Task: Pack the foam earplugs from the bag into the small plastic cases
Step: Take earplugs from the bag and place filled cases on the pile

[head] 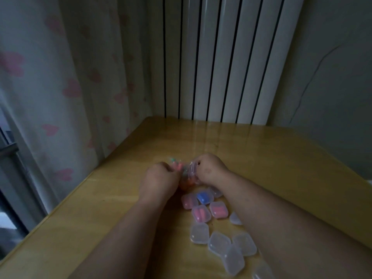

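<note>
A clear plastic bag of foam earplugs (186,174), pink and orange inside, sits on the wooden table (112,208) between my hands. My left hand (159,178) grips its left side with curled fingers. My right hand (209,170) pinches its right side. Nearer me lie small plastic cases: three holding pink earplugs (218,209) and one holding blue earplugs (204,196). Several empty clear cases (219,242) lie closer still, between my forearms. The bag's opening is hidden by my fingers.
The table's left edge (66,200) runs diagonally beside a heart-patterned curtain (66,93). A white radiator (221,61) stands behind the table's far edge, with a grey wall (332,77) to the right.
</note>
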`<control>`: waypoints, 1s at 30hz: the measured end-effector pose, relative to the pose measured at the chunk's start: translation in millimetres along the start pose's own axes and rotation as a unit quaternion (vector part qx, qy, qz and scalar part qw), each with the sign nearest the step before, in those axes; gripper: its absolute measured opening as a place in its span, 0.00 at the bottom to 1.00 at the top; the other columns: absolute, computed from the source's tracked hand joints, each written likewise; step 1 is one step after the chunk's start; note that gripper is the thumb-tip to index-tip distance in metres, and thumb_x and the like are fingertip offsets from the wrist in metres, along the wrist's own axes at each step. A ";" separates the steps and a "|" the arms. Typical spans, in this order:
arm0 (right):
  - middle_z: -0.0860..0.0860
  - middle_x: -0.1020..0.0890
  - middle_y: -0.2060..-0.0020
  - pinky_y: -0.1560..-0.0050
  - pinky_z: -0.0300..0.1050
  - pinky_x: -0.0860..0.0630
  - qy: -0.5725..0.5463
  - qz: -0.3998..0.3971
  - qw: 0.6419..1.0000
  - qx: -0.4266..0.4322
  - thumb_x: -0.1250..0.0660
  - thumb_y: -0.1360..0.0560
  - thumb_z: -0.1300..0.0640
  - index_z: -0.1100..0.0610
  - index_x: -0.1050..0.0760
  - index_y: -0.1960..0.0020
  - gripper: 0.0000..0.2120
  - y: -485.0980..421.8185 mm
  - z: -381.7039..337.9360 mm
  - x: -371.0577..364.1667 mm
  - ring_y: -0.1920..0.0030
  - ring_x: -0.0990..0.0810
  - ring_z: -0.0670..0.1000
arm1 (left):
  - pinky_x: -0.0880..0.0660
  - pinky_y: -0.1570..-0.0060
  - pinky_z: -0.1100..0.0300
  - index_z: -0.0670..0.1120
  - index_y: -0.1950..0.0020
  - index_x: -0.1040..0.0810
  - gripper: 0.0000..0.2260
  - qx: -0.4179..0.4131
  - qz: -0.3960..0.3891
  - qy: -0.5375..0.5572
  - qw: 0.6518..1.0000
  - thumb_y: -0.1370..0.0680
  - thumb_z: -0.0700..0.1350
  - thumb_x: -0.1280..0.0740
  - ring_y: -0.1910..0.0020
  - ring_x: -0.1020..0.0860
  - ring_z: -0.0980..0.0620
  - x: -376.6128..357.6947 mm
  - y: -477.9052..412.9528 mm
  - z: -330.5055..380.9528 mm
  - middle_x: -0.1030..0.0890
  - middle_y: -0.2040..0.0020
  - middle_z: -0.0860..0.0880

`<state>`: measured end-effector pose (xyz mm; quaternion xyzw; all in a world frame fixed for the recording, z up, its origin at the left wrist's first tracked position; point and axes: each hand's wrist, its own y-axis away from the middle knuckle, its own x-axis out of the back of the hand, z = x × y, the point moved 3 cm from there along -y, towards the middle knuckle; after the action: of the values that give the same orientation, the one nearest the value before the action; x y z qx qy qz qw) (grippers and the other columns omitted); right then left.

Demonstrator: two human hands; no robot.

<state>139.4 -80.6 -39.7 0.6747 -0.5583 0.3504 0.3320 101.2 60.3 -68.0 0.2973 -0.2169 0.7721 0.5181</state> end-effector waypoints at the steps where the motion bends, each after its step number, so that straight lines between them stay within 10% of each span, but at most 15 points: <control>1: 0.59 0.20 0.42 0.44 0.45 0.27 0.003 0.004 1.000 -0.001 0.41 0.21 0.62 0.61 0.23 0.39 0.14 0.9 0.6 2.6 0.40 0.22 0.58 | 0.23 0.54 0.55 0.48 0.56 0.20 0.12 0.000 -0.005 0.041 0.999 0.24 0.56 0.33 0.55 0.20 0.45 -0.5 0.1 1.1 0.17 0.57 0.46; 6: 0.57 0.21 0.39 0.43 0.44 0.29 -0.003 0.005 1.000 0.002 0.41 0.21 0.63 0.59 0.24 0.37 0.16 1.8 1.0 4.1 0.38 0.24 0.57 | 0.31 0.67 0.59 0.48 0.55 0.22 0.06 0.001 0.010 0.122 0.992 0.24 0.49 0.31 0.63 0.23 0.51 -0.9 -2.9 2.4 0.20 0.62 0.49; 12: 0.56 0.18 0.44 0.41 0.46 0.24 -0.036 0.034 0.999 -0.013 0.39 0.23 0.66 0.60 0.21 0.40 0.14 -0.2 1.3 3.4 0.43 0.20 0.56 | 0.22 0.60 0.56 0.49 0.53 0.23 0.02 0.026 0.022 0.148 0.988 0.24 0.45 0.34 0.58 0.19 0.46 -5.2 -11.4 -4.1 0.18 0.57 0.46; 25: 0.44 0.23 0.65 0.66 0.36 0.30 -0.105 0.113 0.987 0.043 0.34 0.28 0.64 0.50 0.27 0.68 0.13 5.9 4.5 10.3 0.60 0.24 0.46 | 0.27 0.63 0.58 0.50 0.49 0.24 0.08 0.006 0.022 0.133 0.991 0.24 0.52 0.32 0.60 0.20 0.49 -7.1 -10.9 -3.8 0.21 0.61 0.50; 30: 0.46 0.21 0.59 0.63 0.38 0.27 -0.120 0.050 0.990 0.057 0.31 0.29 0.63 0.52 0.21 0.52 0.08 6.7 4.0 0.6 0.59 0.22 0.46 | 0.26 0.62 0.58 0.49 0.49 0.24 0.08 0.002 0.024 0.129 0.991 0.24 0.51 0.32 0.59 0.19 0.46 -7.8 -11.8 -4.5 0.19 0.59 0.47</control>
<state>133.3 -85.4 -41.0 0.7007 -0.6064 0.3147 0.2056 113.3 62.3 -76.3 0.1912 -0.1543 0.8163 0.5227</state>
